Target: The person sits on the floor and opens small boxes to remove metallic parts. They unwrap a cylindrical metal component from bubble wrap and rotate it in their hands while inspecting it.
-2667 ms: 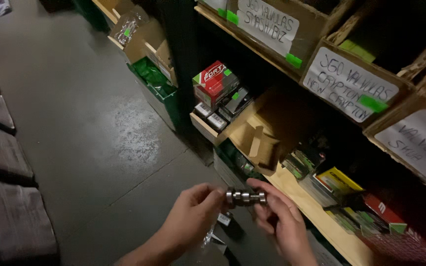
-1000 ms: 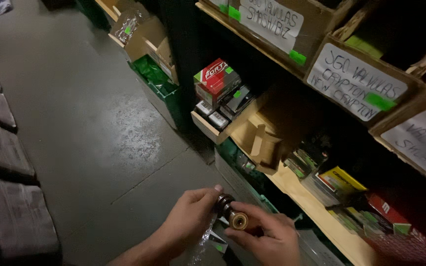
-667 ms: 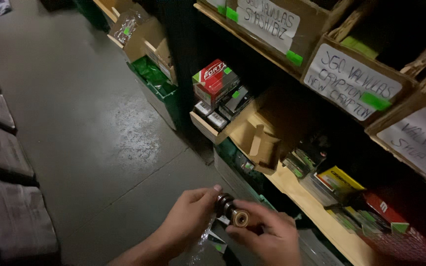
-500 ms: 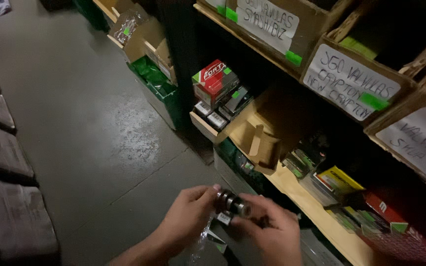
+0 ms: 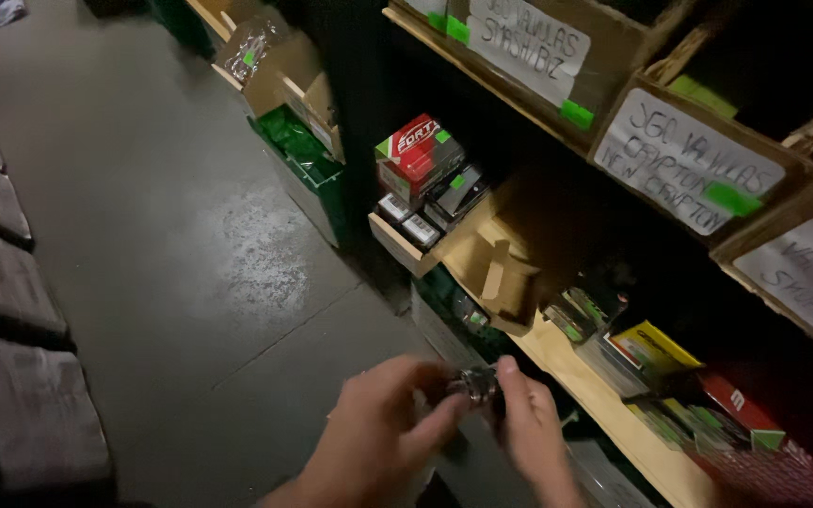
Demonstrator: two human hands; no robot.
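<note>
Both hands met low in frame, over the grey concrete floor beside the wooden shelf. Left hand had its fingers curled round one end of a small metal cylindrical part; right hand pinched the other end between thumb and fingertips. Neither was open, and both had hold of the same part. The frame was motion-blurred, so exact finger placement couldn't be read.

Risks as I judged them:
- The grip was fingertip-only on smooth metal, in mid-air. A slip would have dropped the part on the concrete and let it roll under the shelf.
- Low light and blur made any misread of the part likely.
- The red carton and open cardboard box overhung the shelf edge near elbow height, so a bump could have knocked them off.
</note>
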